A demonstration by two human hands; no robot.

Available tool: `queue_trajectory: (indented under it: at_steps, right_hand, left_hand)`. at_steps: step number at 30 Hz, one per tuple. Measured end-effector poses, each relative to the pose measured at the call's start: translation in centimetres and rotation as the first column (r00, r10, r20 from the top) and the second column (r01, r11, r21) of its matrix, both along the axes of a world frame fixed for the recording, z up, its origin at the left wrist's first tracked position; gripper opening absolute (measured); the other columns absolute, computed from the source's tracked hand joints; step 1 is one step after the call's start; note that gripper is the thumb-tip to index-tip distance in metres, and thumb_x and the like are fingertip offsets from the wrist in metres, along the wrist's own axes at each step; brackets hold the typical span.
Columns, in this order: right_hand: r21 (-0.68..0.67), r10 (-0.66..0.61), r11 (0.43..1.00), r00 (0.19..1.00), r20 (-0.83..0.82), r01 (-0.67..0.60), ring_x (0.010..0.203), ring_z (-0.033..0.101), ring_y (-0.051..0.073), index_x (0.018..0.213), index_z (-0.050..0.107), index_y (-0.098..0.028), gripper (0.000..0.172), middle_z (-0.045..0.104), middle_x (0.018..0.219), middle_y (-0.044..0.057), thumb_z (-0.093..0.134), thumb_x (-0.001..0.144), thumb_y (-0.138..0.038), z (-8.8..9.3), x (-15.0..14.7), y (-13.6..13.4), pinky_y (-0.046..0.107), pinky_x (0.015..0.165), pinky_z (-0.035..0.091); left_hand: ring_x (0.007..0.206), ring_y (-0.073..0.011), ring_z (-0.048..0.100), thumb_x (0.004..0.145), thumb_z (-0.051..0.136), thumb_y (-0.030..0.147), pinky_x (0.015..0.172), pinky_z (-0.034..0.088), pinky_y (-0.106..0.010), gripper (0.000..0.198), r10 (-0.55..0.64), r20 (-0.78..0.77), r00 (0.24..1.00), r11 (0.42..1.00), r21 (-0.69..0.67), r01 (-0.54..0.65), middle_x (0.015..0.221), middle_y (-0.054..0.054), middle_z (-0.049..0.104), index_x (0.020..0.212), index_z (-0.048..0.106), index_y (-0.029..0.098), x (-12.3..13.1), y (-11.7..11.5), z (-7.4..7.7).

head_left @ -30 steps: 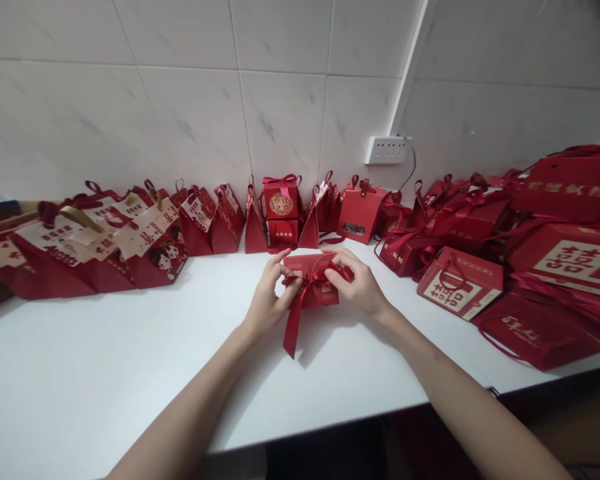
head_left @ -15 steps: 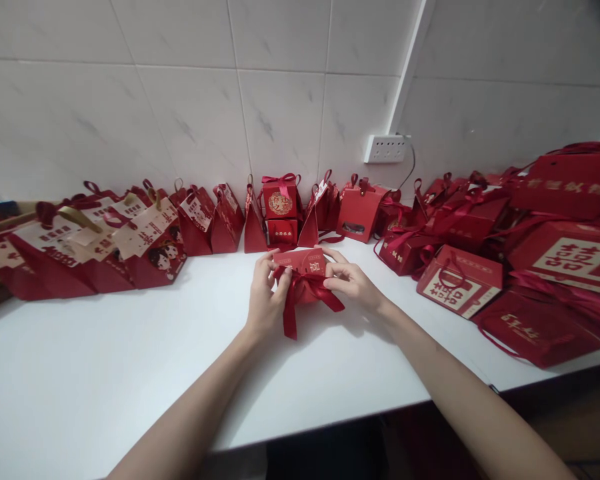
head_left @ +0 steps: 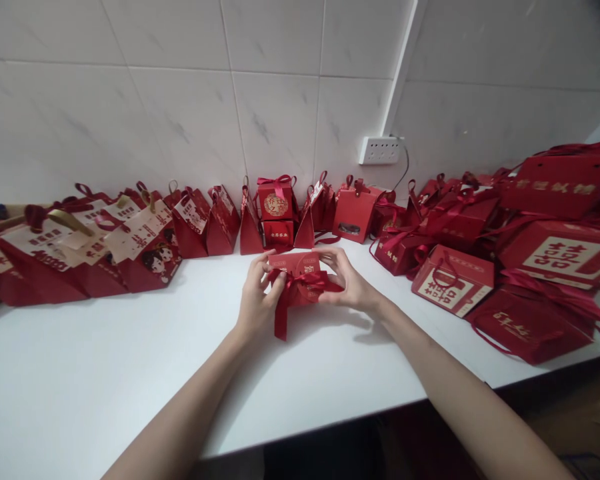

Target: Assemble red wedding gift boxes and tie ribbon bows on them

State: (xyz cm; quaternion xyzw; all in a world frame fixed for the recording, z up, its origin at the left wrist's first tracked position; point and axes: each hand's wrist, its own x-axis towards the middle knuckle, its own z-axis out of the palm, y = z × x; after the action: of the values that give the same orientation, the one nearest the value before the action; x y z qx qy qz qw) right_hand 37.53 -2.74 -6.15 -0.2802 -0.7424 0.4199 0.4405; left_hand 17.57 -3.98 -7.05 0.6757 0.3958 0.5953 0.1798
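Note:
Between my two hands is a small red gift box [head_left: 307, 260] with gold lettering, above the white table [head_left: 130, 373]. A red ribbon [head_left: 296, 285] tied in a bow crosses its near side, and one tail hangs down on the left. My left hand [head_left: 260, 290] grips the box's left side, thumb in front by the ribbon. On the right side, my right hand [head_left: 347, 280] curves round the box with the thumb low at the front and the fingers behind the far edge. The box's underside is hidden.
Red gift boxes with pale tags [head_left: 140, 240] line up at the left. Behind my hands, two stacked boxes [head_left: 279, 203] stand by the tiled wall. A pile of red boxes [head_left: 545, 320] fills the right side, and a white power socket [head_left: 381, 151] hangs on the wall.
The box has tipped so more of its lettered face shows. My right thumb has shifted lower along the ribbon, and the right ribbon tail is now gathered near it. The view has shifted slightly.

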Motion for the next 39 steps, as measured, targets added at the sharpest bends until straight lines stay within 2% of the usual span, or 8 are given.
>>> queue_trajectory:
  at_steps: [3,9,19,25,29,31,35,39]
  right_hand:
    - [0.128,-0.096,0.989,0.978,0.187,0.073,0.137,0.024,0.026,0.140,0.014,-0.030,0.108,0.024,0.146,0.011,0.081,0.056,-0.031,-0.3,-0.2,-0.3,0.048,0.110,0.028]
    - [0.302,-0.250,0.938,0.936,0.247,0.171,0.131,0.035,0.027,0.141,0.020,-0.031,0.099,0.033,0.137,0.010,0.077,0.060,-0.028,-0.4,-0.4,-0.2,0.047,0.108,0.033]
    - [0.343,-0.275,0.920,0.934,0.226,0.188,0.128,0.039,0.027,0.139,0.024,-0.026,0.090,0.037,0.135,0.012,0.074,0.064,-0.028,-0.4,-0.6,-0.3,0.047,0.107,0.035]
    - [0.268,-0.237,0.947,0.950,0.203,0.179,0.127,0.039,0.027,0.134,0.031,-0.025,0.094,0.039,0.133,0.012,0.080,0.054,-0.031,0.0,-0.4,-0.4,0.046,0.108,0.032]
    - [-0.108,-0.141,0.985,0.989,-0.049,0.135,0.119,0.048,0.027,0.123,0.043,-0.023,0.083,0.048,0.128,0.010,0.081,0.051,-0.041,0.1,-0.8,-0.2,0.045,0.103,0.039]
    - [-0.416,-0.127,0.909,0.963,-0.236,0.018,0.101,0.059,0.023,0.111,0.051,-0.022,0.062,0.059,0.114,0.007,0.072,0.060,-0.052,0.3,-1.0,-0.1,0.039,0.087,0.052]
    - [-0.793,-0.295,0.568,0.844,-0.448,-0.223,0.061,0.062,0.013,0.086,0.058,-0.020,0.039,0.066,0.074,0.001,0.048,0.080,-0.058,1.2,-1.5,-0.5,0.024,0.052,0.055]
    - [-0.795,-0.318,0.509,0.786,-0.531,-0.331,0.054,0.062,0.012,0.085,0.061,-0.018,0.041,0.067,0.070,0.001,0.043,0.085,-0.055,2.1,-1.7,-1.1,0.019,0.042,0.049]
  left_hand:
    - [0.112,-0.0188,0.054,0.085,0.051,0.026,0.087,0.050,-0.032,0.013,0.011,-0.004,1.000,1.000,0.006,-0.011,0.121,-0.009,0.053,0.075,0.045,0.020,0.0,0.2,-0.2]
    - [0.091,-0.0162,0.053,0.081,0.058,0.017,0.075,0.051,-0.030,0.008,0.256,-0.110,0.960,0.913,0.353,-0.203,0.094,-0.004,0.048,0.081,0.051,0.021,-0.4,0.0,-0.7]
    - [0.070,-0.0127,0.046,0.078,0.063,0.016,0.057,0.046,-0.024,0.009,0.233,-0.364,0.902,0.784,0.619,0.047,0.079,-0.001,0.041,0.086,0.062,0.020,-0.5,-0.9,-0.5]
    - [0.067,-0.0123,0.049,0.081,0.059,0.024,0.064,0.043,-0.025,0.010,0.362,-0.015,0.932,0.910,0.222,-0.350,0.070,0.001,0.051,0.073,0.057,0.019,-1.1,0.1,0.3]
    - [0.063,-0.0125,0.049,0.076,0.057,0.035,0.065,0.042,-0.026,0.020,0.431,0.199,0.880,0.893,-0.237,-0.383,0.065,0.002,0.053,0.066,0.054,0.018,-2.6,2.0,-0.2]
    - [0.061,-0.0124,0.049,0.074,0.056,0.036,0.063,0.042,-0.026,0.021,0.427,0.243,0.871,0.882,-0.325,-0.341,0.063,0.003,0.053,0.065,0.054,0.018,-3.2,2.7,-0.7]
    - [0.057,-0.0116,0.048,0.072,0.056,0.038,0.059,0.042,-0.025,0.023,0.374,0.246,0.894,0.891,-0.364,-0.272,0.060,0.003,0.051,0.063,0.053,0.018,-3.1,3.0,-1.3]
    - [0.059,-0.0115,0.047,0.071,0.057,0.040,0.061,0.039,-0.025,0.024,0.339,0.224,0.914,0.902,-0.352,-0.249,0.060,0.004,0.049,0.062,0.051,0.018,-2.4,2.3,-1.0]
